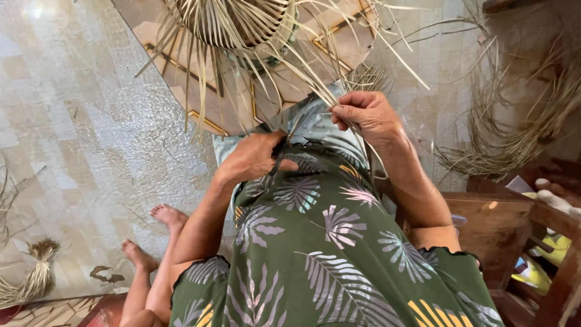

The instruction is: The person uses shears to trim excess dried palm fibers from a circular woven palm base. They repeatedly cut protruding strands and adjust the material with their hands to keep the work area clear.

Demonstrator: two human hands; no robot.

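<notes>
Pale tiled floor (pixel 78 121) (sunlit), wooden furniture (pixel 493 227)

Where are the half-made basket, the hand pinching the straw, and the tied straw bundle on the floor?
woven basket (pixel 233 21), head view, on its ribbed side.
right hand (pixel 366 115), head view, on its back.
tied straw bundle (pixel 36 272), head view, on its bound middle.

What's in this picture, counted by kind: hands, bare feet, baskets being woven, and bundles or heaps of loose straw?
Hands: 2, the left hand and the right hand, which pinches pale straw strips
Bare feet: 2
Half-woven round straw basket: 1
Tied straw bundle on the floor: 1
Loose straw heap at right: 1
Total: 7
</notes>
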